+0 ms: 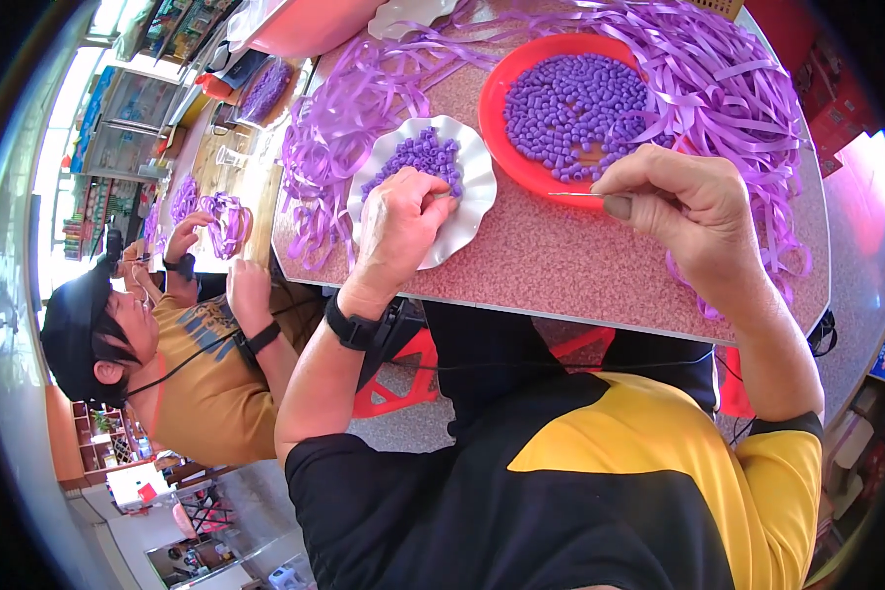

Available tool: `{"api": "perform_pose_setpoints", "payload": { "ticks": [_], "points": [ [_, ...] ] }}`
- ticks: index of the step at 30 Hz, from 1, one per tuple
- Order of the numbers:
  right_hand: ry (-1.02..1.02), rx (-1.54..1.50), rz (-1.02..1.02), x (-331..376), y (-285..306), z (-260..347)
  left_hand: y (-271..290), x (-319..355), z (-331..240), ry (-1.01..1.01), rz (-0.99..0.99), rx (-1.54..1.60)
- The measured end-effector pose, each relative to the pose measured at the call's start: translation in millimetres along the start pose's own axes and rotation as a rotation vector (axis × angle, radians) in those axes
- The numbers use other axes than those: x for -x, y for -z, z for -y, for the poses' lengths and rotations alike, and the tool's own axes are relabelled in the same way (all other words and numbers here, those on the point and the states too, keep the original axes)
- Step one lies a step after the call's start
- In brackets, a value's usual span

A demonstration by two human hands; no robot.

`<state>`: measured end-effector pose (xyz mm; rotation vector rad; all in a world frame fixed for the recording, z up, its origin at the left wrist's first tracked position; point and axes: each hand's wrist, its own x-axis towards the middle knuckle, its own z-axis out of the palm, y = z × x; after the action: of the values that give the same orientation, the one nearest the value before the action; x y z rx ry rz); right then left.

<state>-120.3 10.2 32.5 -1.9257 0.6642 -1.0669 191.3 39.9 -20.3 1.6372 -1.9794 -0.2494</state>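
My left hand is over a white wavy-edged dish with a heap of purple beads in it. Its fingers are closed at the near side of the heap; what they grip, if anything, is hidden. In my right hand, a thin needle is pinched between thumb and fingertips. The needle points left across the near rim of a round red tray. More purple beads are spread over that tray's bottom.
Purple ribbons pile up at the table's right, with another tangle at its left. A pink basin stands at the far left. The speckled tabletop ends just before my body. Another person works at the left.
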Motion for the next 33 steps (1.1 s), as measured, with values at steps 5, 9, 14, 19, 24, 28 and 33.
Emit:
{"api": "perform_pose_setpoints", "payload": {
  "ticks": [5,9,14,19,24,28,33],
  "points": [
    [0.005,-0.005,-0.01,1.4,-0.7,-2.3,-1.4,-2.7,-0.2,0.005,0.019,-0.006],
    [0.004,-0.019,-0.005,0.9,-0.6,-1.8,-1.6,-3.2,-2.8,0.004,0.017,-0.056],
    [-0.003,-0.022,0.013,0.9,-1.5,-2.6,4.1,-1.7,-18.3,0.058,0.004,0.044],
    [-0.065,-0.04,0.063,6.6,-8.9,-9.4,16.4,10.6,-60.3,0.106,0.071,0.445],
    [0.004,0.091,0.123,6.9,-17.0,-9.6,0.5,18.7,-75.2,-0.082,-0.033,0.476],
    [0.023,0.161,0.12,8.9,-16.9,-13.0,-4.7,17.5,-82.1,-0.104,-0.046,0.459],
    [0.051,0.222,0.121,8.7,-17.1,-10.2,-1.2,20.7,-89.0,-0.087,-0.033,0.454]
  ]
}}
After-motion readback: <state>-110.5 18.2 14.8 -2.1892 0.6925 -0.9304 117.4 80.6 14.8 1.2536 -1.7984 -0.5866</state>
